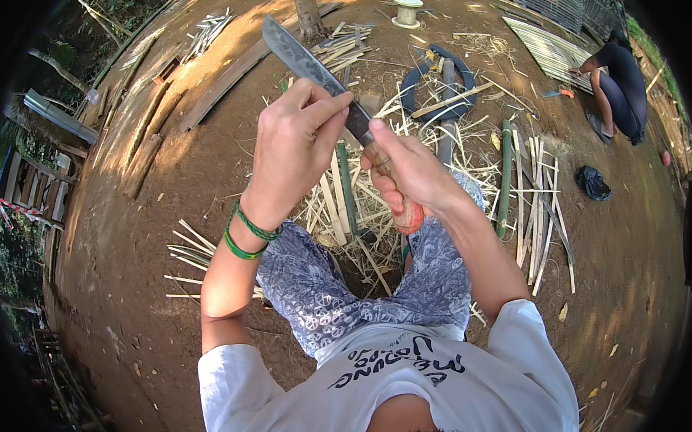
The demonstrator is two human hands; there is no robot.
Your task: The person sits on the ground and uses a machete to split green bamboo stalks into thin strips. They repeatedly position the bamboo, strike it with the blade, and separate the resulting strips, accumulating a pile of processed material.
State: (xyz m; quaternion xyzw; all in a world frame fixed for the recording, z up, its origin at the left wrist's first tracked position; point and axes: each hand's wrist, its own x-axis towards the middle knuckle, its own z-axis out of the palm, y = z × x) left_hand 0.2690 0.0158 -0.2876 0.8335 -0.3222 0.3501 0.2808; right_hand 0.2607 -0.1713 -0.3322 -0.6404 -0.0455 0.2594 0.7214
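Note:
My right hand [412,169] is closed round the handle of a machete [294,53], its thumb lying near the base of the blade. The long dark blade slants up and to the left, and the handle ends in an orange-red knob. Across the middle of the blade is my left hand [295,138], fingers bent and tips pinched together next to the metal. Whether anything lies between those fingertips is hidden. Pale split strips [335,196] and a green bamboo piece [345,187] lie on the ground below the hands, between my knees.
Beyond lie a dark ring-shaped tyre [469,87] and a post [447,82]. To the right are a green bamboo pole [505,176], strips [540,215] and a black bag [593,183]. Another person [625,81] crouches by a slatted panel [546,44]. Logs [143,163] lie left.

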